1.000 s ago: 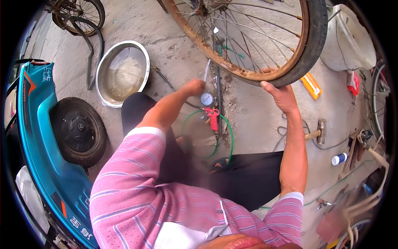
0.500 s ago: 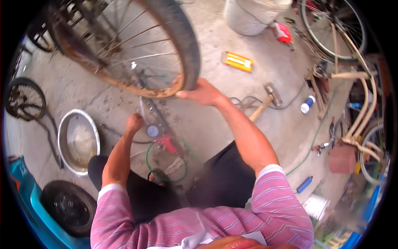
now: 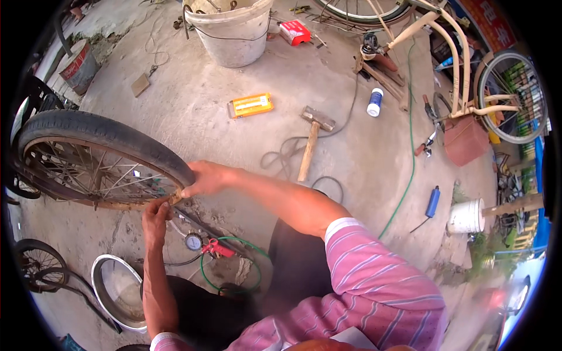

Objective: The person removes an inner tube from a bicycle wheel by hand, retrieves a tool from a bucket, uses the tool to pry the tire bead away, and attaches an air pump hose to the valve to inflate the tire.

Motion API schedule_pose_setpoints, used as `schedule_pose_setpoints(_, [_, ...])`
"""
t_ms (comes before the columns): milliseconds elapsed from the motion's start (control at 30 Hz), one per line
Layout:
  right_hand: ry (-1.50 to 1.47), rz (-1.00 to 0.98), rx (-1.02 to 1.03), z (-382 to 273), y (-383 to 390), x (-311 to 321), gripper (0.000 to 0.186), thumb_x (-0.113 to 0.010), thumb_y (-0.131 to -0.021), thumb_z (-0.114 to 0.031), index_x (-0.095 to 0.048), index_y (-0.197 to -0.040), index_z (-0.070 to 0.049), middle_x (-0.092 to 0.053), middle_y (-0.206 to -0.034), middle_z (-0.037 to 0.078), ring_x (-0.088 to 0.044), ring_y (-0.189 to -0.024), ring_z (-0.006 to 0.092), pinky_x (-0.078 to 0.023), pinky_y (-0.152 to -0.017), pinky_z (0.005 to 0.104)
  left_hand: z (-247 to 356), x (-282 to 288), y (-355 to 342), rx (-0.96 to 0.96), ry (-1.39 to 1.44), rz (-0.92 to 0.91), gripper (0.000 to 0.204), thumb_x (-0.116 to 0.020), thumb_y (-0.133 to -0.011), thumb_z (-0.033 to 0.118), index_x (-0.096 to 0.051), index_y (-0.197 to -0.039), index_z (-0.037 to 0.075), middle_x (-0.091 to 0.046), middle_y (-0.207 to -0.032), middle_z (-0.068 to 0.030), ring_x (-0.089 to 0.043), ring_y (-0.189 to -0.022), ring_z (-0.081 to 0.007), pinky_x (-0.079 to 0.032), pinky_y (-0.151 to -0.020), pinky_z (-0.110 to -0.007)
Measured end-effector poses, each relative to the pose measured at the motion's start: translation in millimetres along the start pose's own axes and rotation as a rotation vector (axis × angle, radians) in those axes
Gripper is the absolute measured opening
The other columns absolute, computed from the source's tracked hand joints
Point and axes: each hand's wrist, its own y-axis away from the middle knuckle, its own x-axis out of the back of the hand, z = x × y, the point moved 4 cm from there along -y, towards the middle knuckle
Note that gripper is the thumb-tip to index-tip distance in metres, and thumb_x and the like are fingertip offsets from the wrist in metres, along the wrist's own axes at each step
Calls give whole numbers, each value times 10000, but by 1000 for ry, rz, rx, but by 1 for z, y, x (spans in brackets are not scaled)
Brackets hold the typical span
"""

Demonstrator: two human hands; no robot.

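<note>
A bicycle wheel with a black tyre (image 3: pixel 105 137) and a rusty rim stands at the left on the concrete ground. My right hand (image 3: pixel 206 177) grips the tyre at its lower right edge. My left hand (image 3: pixel 156 215) is closed at the rim just below, by the valve, where a metal air chuck meets the wheel. Under my hands lies an inflator with a round pressure gauge (image 3: pixel 193 241), a red lever (image 3: pixel 217 249) and a green hose (image 3: pixel 231 263).
A metal basin (image 3: pixel 117 289) sits at the lower left. A hammer (image 3: pixel 311 139), a yellow box (image 3: pixel 250 105), a white bucket (image 3: pixel 229 29), a small white bottle (image 3: pixel 374 102) and a blue tool (image 3: pixel 432 202) lie on the ground. A cream bicycle frame (image 3: pixel 456 64) stands at the upper right.
The view has swung, so the wheel now sits at the left instead of the top. Both hands stay at the wheel's lower edge.
</note>
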Motion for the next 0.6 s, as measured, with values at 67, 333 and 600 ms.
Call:
schedule_pose_setpoints(67, [59, 31, 11, -1, -1, -1, 588, -802, -836, -250, -589, -1341, -35, -724, -1171, 111, -639, -1078, 186, -514, -975, 369, 1, -2, -14, -4, -57, 44, 247, -635, -988, 157, -707, -1124, -36, -679, -829, -44, -591, -712, -110, -484, -669, -274])
schedule_pose_setpoints(333, [17, 51, 58, 0, -2, -1, 564, -792, -803, -195, -591, -1304, -32, -744, -1094, 101, -654, -1006, 178, -532, -917, 359, -3, -8, -30, -134, -157, -5, 209, -656, -979, 109, -701, -1121, -37, -710, -884, -51, -613, -741, -100, -507, -678, -262])
schedule_pose_setpoints(600, [99, 10, 47, -10, 5, -1, 574, -798, -800, -210, -586, -1304, -36, -740, -1067, 112, -648, -994, 173, -532, -904, 366, 4, -9, -28, -76, -198, -68, 213, -634, -981, 116, -697, -1112, -41, -705, -823, -54, -609, -671, -108, -505, -630, -267])
